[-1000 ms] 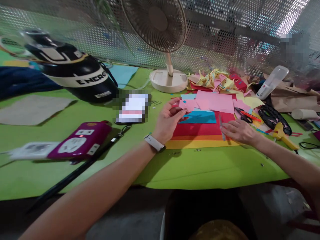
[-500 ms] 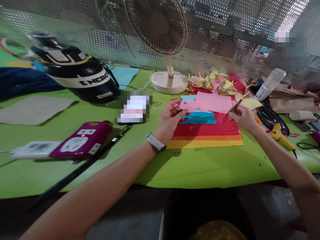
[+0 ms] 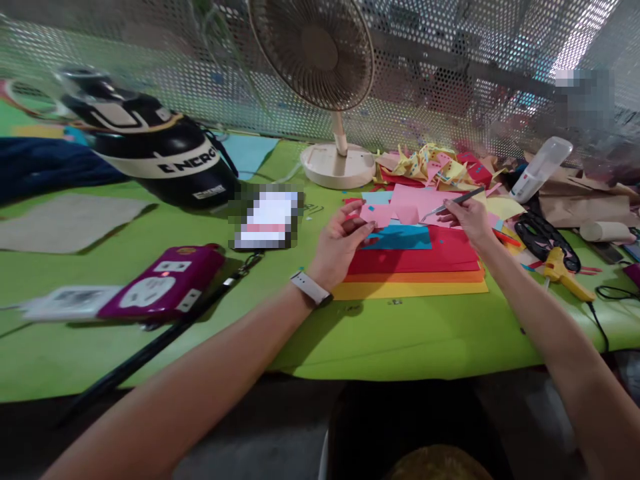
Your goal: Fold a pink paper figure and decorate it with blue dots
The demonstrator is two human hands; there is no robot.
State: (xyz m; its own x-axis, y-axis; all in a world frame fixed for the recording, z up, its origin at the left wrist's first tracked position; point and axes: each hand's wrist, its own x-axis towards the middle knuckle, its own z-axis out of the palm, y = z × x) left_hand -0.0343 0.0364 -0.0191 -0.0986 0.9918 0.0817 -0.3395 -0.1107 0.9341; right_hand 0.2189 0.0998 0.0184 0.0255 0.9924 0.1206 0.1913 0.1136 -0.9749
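Note:
Between the thumb and fingers of my left hand (image 3: 343, 243) is a small pink paper piece (image 3: 377, 215) with a tiny blue bit on it. My right hand (image 3: 469, 217) pinches a pair of tweezers (image 3: 450, 204), whose tips point left over a larger pink sheet (image 3: 435, 200), close to the small piece's right end. I cannot tell whether the tips touch it. Below both hands lie a blue paper (image 3: 403, 237), a red sheet (image 3: 415, 260), an orange sheet (image 3: 415, 277) and a yellow sheet (image 3: 415, 290), overlapping in a stack.
Behind the stack stand a fan (image 3: 340, 165) and heaped paper scraps (image 3: 430, 163). To the right are a yellow glue gun (image 3: 565, 273), a black tape dispenser-like object (image 3: 545, 240) and a clear bottle (image 3: 543, 170). Leftward are a phone (image 3: 267, 220), a purple power strip (image 3: 165, 283) and a large black bottle (image 3: 165, 157).
My right hand has lifted from the red sheet and shifted up, turning the tweezers so their tips now reach left toward the small pink piece. My left hand has stayed nearly still.

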